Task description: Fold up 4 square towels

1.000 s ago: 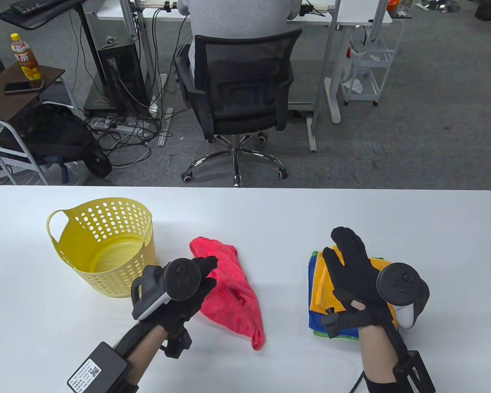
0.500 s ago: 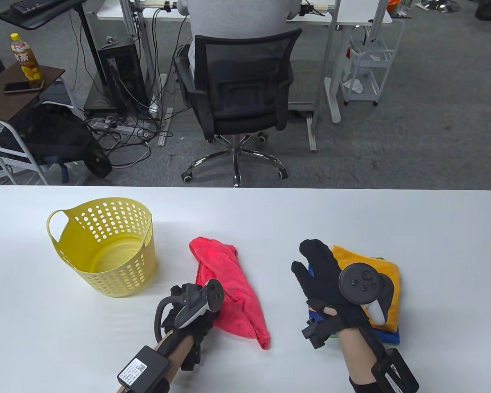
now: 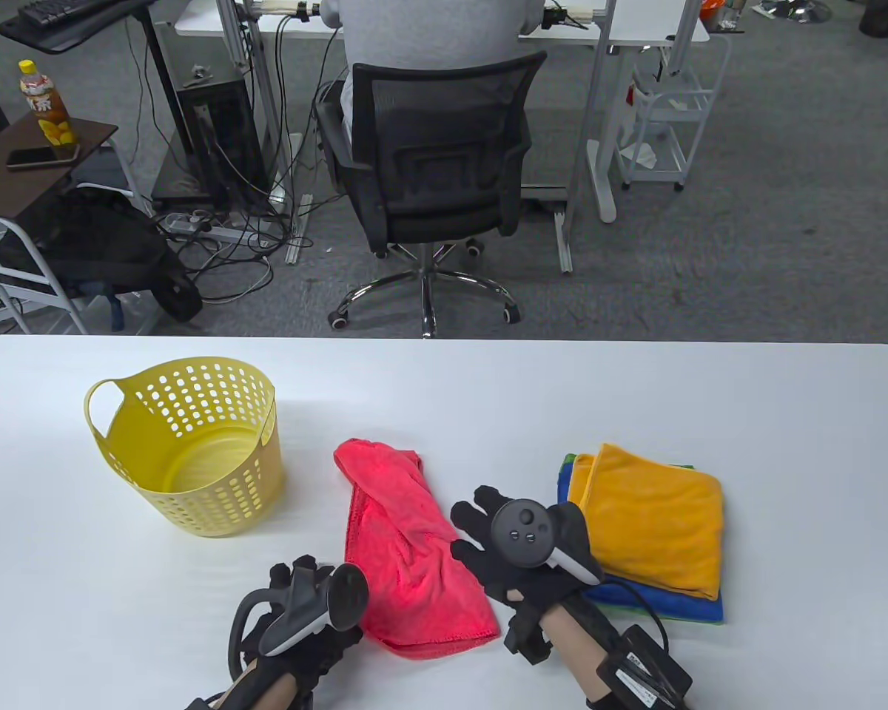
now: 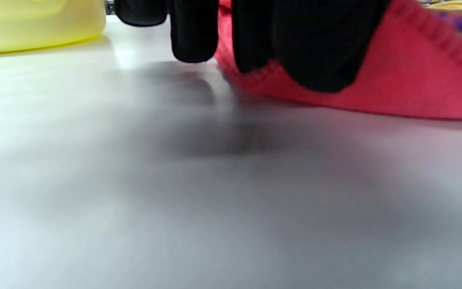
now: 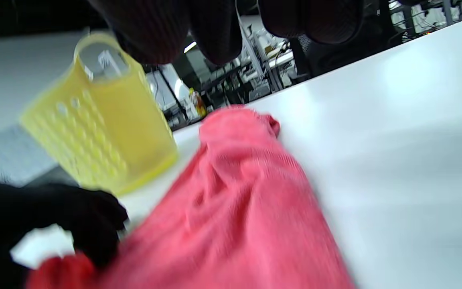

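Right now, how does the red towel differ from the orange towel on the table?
The red towel lies rumpled and unfolded on the bare table; the orange towel is folded flat into a neat rectangle. The red one lies alone between both hands, while the orange one tops a stack of folded towels. The left hand touches the red towel's near edge; nothing touches the orange one. Both look like fuzzy cloth.

I am working in an office: a person [image 3: 425, 29] is sitting in a chair [image 3: 444, 155] at a desk [image 3: 621, 29], cables [image 3: 251, 222] trailing over carpet [image 3: 769, 244].

Red towel [image 3: 407, 547] rumpled, mid-table; orange towel [image 3: 655, 521] folded atop blue, green towels.
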`<state>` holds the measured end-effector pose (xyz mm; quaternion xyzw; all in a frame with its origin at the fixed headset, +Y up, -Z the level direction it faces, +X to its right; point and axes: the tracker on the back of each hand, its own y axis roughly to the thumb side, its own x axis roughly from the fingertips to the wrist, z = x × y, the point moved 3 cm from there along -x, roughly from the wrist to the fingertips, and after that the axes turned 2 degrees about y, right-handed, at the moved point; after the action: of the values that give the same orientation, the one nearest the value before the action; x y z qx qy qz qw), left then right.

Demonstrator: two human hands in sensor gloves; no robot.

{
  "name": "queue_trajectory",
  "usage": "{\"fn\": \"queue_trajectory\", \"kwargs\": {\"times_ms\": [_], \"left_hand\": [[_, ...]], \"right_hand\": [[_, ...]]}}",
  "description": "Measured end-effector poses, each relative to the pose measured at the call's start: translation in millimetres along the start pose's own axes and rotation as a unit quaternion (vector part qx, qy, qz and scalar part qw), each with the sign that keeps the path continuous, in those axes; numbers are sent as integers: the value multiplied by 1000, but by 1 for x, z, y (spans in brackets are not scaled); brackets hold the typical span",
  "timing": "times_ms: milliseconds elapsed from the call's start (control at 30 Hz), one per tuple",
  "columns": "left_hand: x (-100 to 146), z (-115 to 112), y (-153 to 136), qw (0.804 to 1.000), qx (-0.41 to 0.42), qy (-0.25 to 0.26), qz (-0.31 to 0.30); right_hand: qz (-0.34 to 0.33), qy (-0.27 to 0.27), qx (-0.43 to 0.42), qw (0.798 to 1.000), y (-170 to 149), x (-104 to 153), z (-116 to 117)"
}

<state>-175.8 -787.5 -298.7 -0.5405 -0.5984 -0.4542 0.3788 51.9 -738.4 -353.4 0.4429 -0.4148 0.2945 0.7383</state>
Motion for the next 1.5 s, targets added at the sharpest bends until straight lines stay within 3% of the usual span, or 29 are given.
{"fn": "queue_trajectory", "kwargs": {"times_ms": [200, 333, 433, 533, 667, 833, 1067, 1200, 1300, 1367, 1433, 1500], "left_hand": [[7, 3, 9, 999, -20, 31, -22], [11, 4, 11, 997, 2, 66, -40], [18, 14, 10, 992, 73, 87, -58], [22, 24, 6, 987, 107, 106, -62], [25, 25, 5, 980, 151, 109, -70], [30, 27, 11, 979, 139, 132, -65], [31, 35, 5, 973, 174, 132, -70], [32, 44, -4, 972, 171, 146, -64], [36, 59, -24, 966, 183, 182, -28], [40, 71, -41, 957, 205, 205, -7], [47, 87, -61, 947, 217, 234, 24], [51, 97, -76, 939, 236, 246, 46]], "right_hand": [[-73, 52, 75, 993, 42, -4, 53], [-101, 54, 137, 984, 65, -2, 72], [-129, -10, 195, 972, 69, -1, 71], [-149, 11, 117, 982, 64, 0, 69], [-167, -46, 25, 985, 64, 3, 62], [-207, -118, 61, 969, 68, 13, 56], [-241, -92, 58, 965, 67, 13, 52], [-207, -135, 44, 968, 53, 13, 24], [-157, -221, -19, 962, 26, 19, -26], [-135, -293, -67, 944, 8, 33, -68], [-148, -368, -108, 912, -10, 59, -116], [-156, -412, -148, 885, -21, 85, -149]]}}
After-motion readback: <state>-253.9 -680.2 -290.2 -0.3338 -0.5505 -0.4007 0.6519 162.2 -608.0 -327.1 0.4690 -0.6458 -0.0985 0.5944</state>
